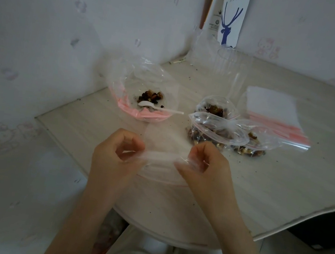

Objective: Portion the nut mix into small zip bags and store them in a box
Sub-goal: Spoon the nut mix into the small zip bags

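An empty small clear zip bag [162, 145] is stretched between my hands over the table's near edge. My left hand [113, 155] pinches its left corner and my right hand [204, 165] pinches its right corner. Behind it, at the left, a large open bag [134, 82] with a pink zip strip holds the nut mix [150, 96], with a white plastic spoon [158, 108] lying in it. To the right lie filled small bags [223, 127] of nuts, piled together.
A stack of empty zip bags [274, 113] with pink strips lies at the right. A clear plastic cup [231, 64] and a white coffee paper bag [232, 16] stand at the back by the wall. The table [284, 189] has crumbs; its curved edge is close to my lap.
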